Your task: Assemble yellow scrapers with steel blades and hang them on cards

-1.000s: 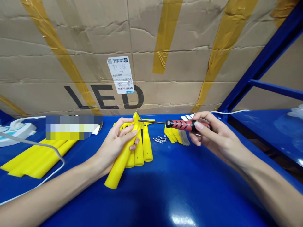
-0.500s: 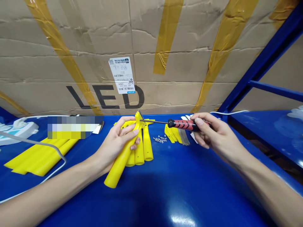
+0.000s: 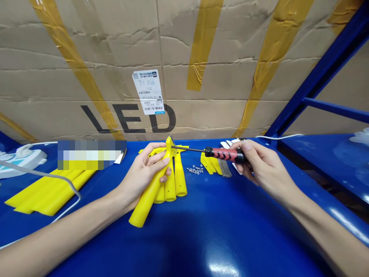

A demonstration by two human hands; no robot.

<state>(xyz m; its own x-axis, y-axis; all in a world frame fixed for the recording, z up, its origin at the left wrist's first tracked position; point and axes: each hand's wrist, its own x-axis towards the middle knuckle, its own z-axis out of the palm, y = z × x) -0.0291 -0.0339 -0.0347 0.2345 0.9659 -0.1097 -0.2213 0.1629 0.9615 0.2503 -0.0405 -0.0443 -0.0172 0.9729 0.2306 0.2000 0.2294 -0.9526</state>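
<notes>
My left hand (image 3: pixel 151 165) is closed around a yellow plastic handle (image 3: pixel 145 204), a hollow tube held tilted with its narrow head upward. A thin dark blade edge shows at that head. In my right hand (image 3: pixel 256 159) is a screwdriver (image 3: pixel 225 154) with a red and black grip, held near its back end. Its shaft runs left and the tip meets the side of the handle's head; any screw there is too small to make out. Behind the held piece lie several similar yellow handles (image 3: pixel 180 181) on the blue surface.
Small screws and nuts (image 3: pixel 196 169) lie loose right of the handles. Beyond them are flat yellow pieces (image 3: pixel 211 163) and grey metal blades (image 3: pixel 225 168). Yellow tubes (image 3: pixel 57 188) and a white cable (image 3: pixel 75 188) are at left. A cardboard box (image 3: pixel 184 69) stands behind; a blue frame (image 3: pixel 311 77) rises at right.
My right fingers have shifted on the screwdriver's back end, and its grip appears turned. The held yellow handle has moved very slightly right and up.
</notes>
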